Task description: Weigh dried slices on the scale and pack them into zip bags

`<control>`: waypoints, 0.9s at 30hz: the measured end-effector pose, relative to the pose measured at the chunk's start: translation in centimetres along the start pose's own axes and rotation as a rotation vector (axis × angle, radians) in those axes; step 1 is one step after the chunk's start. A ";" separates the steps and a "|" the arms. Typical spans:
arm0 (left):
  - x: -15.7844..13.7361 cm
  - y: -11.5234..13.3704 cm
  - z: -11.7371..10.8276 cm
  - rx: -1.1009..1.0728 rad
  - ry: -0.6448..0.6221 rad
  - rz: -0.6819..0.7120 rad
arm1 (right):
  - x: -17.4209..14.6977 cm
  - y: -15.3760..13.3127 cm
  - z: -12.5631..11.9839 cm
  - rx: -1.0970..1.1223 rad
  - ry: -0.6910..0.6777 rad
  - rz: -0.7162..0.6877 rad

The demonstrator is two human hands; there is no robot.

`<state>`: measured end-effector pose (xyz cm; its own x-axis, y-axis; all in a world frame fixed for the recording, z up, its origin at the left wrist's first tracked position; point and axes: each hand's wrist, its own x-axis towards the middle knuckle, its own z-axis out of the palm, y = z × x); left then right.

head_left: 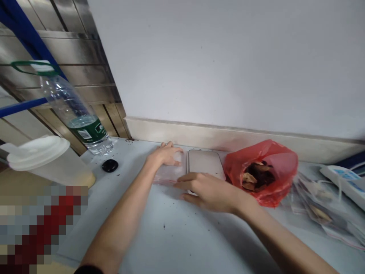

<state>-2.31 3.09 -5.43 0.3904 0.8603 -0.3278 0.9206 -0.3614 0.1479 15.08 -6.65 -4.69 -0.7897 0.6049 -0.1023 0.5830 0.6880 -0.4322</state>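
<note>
A clear plastic zip bag (168, 175) lies flat on the table left of a small flat silver scale (203, 161). Spread over the bag's upper part, my left hand (168, 154) has its fingers apart and pointing right. My right hand (207, 188) reaches across the scale's front edge with fingers stretched out. Its fingertips are at the bag's lower right corner; whether they touch it I cannot tell. Right of the scale stands an open red plastic bag (273, 167) with brown and tan dried pieces (256, 177) inside.
At the left are a large water bottle (88, 129), a lidded plastic cup (57, 163) and a round black object (110, 165). Filled clear bags (319, 207) and a white device with blue keys (348, 179) lie at right. A wall (228, 68) borders the table's back.
</note>
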 end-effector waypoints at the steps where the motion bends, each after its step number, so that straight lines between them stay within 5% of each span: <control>1: -0.1 0.3 -0.4 0.008 0.006 0.009 | -1.3 0.4 -1.3 0.040 -0.022 0.040; 8: -1.7 4.9 -2.6 -0.066 0.237 0.250 | -13.9 5.3 -9.9 0.092 0.224 0.531; 12: -1.9 9.3 -2.9 -0.190 0.255 0.536 | -20.9 9.0 -10.9 0.124 0.434 0.996; 15: -1.2 12.7 -2.9 -0.210 0.199 0.648 | -24.3 11.1 -10.1 0.240 0.514 1.208; 21: 0.7 17.7 -2.1 -0.216 0.203 0.739 | -25.4 14.4 -7.4 0.516 0.480 1.143; 27: 1.6 18.6 -1.0 -0.218 0.226 0.771 | -24.7 16.1 -7.3 0.450 0.483 1.191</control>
<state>15.41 -1.91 -2.31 0.8784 0.4595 0.1315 0.3639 -0.8214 0.4393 45.37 -7.52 -2.56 0.3431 0.8778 -0.3343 0.6727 -0.4780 -0.5647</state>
